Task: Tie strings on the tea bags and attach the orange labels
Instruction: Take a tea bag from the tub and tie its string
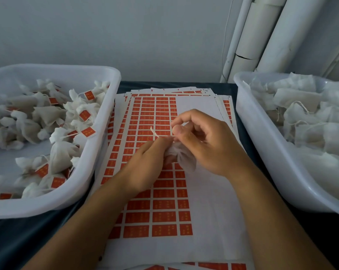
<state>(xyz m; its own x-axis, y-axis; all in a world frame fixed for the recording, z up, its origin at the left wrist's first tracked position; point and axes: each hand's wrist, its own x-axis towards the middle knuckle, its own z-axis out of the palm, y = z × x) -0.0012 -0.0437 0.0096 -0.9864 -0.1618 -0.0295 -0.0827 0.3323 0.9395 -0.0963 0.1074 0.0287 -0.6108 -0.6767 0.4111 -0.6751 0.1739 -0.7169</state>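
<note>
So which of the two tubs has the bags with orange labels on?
The left tub; its tea bags carry orange labels. The right tub holds plain bags.

A small hand-packing workroom: a dark-covered worktop (18,240) against a bare grey wall (125,36) carries 2 white plastic tubs, the left tub (106,121) of labelled tea bags, the right tub (262,152) of unlabelled ones, with stacked sheets of orange labels (157,203) between them.
</note>
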